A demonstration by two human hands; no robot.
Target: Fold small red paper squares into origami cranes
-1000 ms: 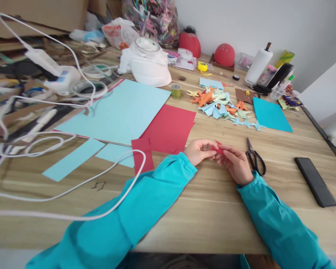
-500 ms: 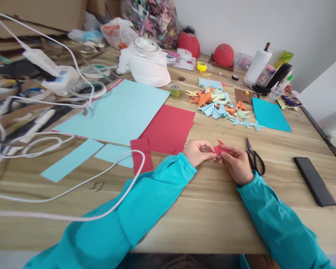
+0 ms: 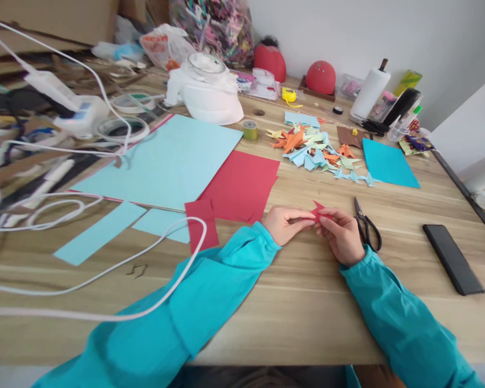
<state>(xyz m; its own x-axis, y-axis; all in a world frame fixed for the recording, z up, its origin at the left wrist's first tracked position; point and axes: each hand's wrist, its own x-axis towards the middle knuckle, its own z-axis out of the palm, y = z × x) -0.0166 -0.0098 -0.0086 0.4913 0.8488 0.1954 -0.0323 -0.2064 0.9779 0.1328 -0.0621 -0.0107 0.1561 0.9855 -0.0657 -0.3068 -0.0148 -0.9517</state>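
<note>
Between my two hands is a small folded piece of red paper (image 3: pixel 317 209), a pointed tip of it sticking up. My left hand (image 3: pixel 288 222) pinches its left side between thumb and fingers. From the other side my right hand (image 3: pixel 340 233) grips it, thumb on top; the fingers cover much of the paper. Black-handled scissors (image 3: pixel 366 224) lie just right of my right hand. A red paper strip (image 3: pixel 202 225) and larger red sheets (image 3: pixel 242 186) rest to the left of my hands.
Folded paper cranes (image 3: pixel 311 148) in several colours are heaped beyond my hands. A phone (image 3: pixel 453 260) lies at right, a teal sheet (image 3: pixel 390 163) behind it. Light blue card (image 3: pixel 165 161) covers the left middle. A white cable (image 3: pixel 145 310) loops over my left sleeve.
My left hand's fingers have straightened and pressed flatter along the red paper. My right hand keeps its hold in nearly the same place. The view has shifted slightly.
</note>
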